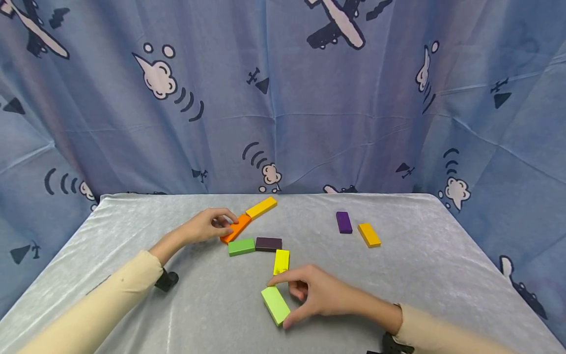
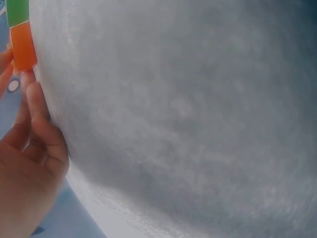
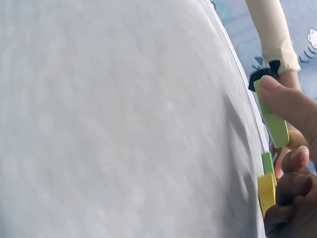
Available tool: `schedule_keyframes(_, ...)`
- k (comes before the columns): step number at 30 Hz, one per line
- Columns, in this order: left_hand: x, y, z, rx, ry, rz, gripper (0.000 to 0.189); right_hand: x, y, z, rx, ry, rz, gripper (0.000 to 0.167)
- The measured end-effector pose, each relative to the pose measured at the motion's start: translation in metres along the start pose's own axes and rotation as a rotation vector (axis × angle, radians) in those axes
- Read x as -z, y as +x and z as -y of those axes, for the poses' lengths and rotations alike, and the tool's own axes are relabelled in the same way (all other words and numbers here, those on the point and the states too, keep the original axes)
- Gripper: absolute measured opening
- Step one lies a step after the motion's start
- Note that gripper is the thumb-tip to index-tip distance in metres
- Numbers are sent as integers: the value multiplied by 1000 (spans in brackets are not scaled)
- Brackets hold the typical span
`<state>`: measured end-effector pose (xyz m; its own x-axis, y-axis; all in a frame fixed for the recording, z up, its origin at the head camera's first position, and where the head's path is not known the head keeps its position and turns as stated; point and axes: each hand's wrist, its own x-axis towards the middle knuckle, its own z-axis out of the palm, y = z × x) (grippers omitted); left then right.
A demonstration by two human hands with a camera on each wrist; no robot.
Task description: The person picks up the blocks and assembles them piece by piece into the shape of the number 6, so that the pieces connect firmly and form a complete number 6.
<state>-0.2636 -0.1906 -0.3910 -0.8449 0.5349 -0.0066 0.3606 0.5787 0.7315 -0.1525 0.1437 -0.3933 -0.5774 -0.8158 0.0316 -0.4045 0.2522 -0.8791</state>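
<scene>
My left hand [image 1: 206, 226] pinches an orange block [image 1: 239, 227] between thumb and fingers at the left of the cloth. The orange block's far end meets a yellow-orange block [image 1: 262, 208], and a green block [image 1: 241, 247] lies by its near end. With thumb and index finger at its two ends, my right hand [image 1: 320, 295] holds a lime green block [image 1: 276, 306]. Just beyond it lies a bright yellow block [image 1: 281, 260], close to a dark brown block [image 1: 268, 244] that adjoins the green one. In the right wrist view the lime block [image 3: 273, 121] shows under the thumb.
A purple block [image 1: 344, 222] and another yellow-orange block [image 1: 369, 235] lie apart at the back right. Pale grey cloth [image 1: 212, 305] covers the table. A blue patterned curtain [image 1: 283, 98] hangs behind its far edge.
</scene>
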Motion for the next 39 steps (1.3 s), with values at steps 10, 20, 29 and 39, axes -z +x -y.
schedule_keyframes(10, 0, -1, -1, 4, -3, 2, 21, -19, 7, 6, -88, 39, -22, 54)
schedule_keyframes(20, 0, 0, -2, -2, -16, -3, 20, -25, 16, 13, -192, -12, -22, 55)
schedule_keyframes(29, 1, 0, -3, -3, -9, -2, 19, -27, 18, 14, -206, -6, -23, 59)
schedule_keyframes(39, 0, 1, -1, 8, -8, -4, 20, -38, 11, 12, -189, -1, -154, 54)
